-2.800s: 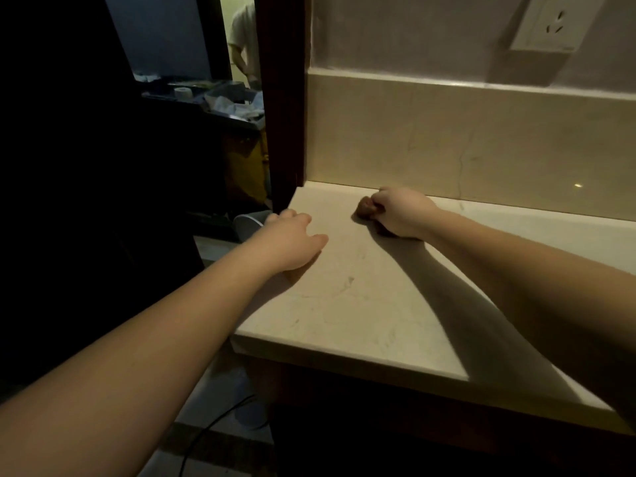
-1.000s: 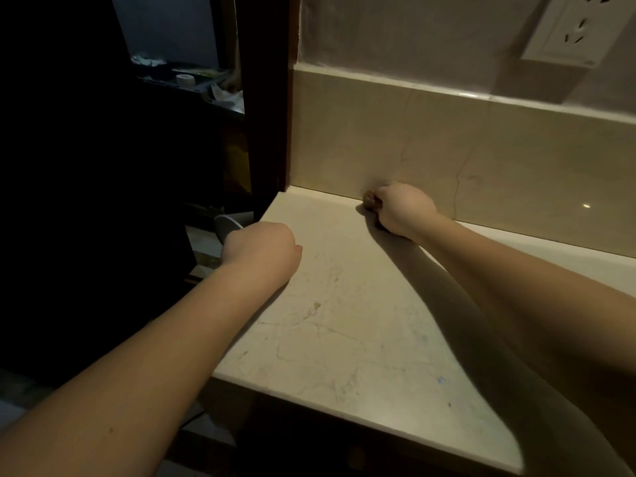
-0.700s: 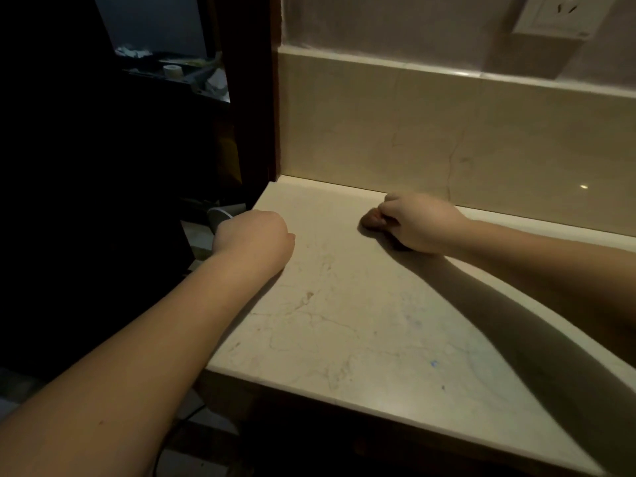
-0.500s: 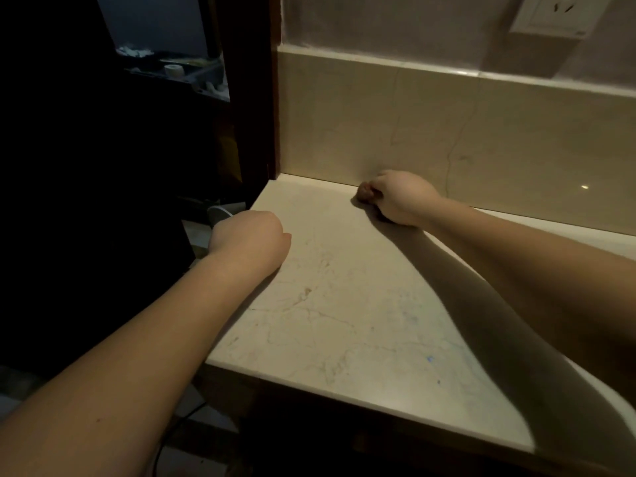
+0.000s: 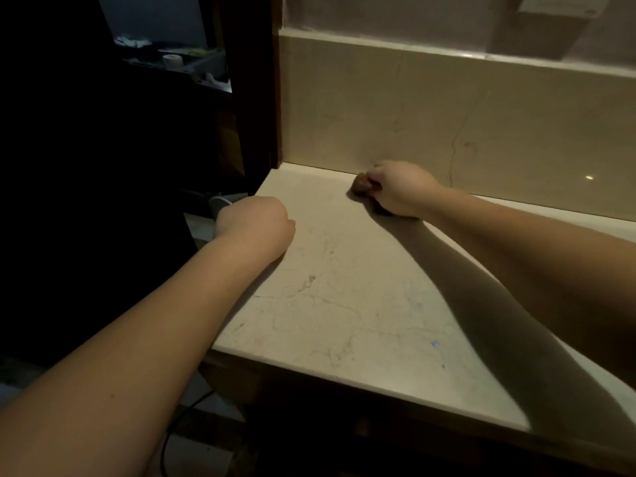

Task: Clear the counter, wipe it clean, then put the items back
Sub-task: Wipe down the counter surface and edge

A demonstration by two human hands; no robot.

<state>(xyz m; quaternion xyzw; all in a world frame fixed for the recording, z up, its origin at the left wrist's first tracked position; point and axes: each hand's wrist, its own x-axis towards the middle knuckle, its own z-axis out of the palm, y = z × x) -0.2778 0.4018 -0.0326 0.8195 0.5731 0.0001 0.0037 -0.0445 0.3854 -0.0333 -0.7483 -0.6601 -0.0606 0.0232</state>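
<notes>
Counter [image 5: 344,304] marble lies bare before me, and my right hand [image 5: 399,191] is clenched around a small brown wad, a cloth [image 5: 360,183] I think, pressed at the back edge against the backsplash [image 5: 413,115] to reach grime in that seam. My left hand [image 5: 254,225], curled into a loose fist holding nothing I can see, rests on the counter's left edge as a brace; no containers stand on it.

You're in a dim home interior: a beige marble desk [image 5: 344,304] with matching backsplash [image 5: 447,115], a wall socket [image 5: 557,3], and a dark wooden frame [image 5: 265,80].
</notes>
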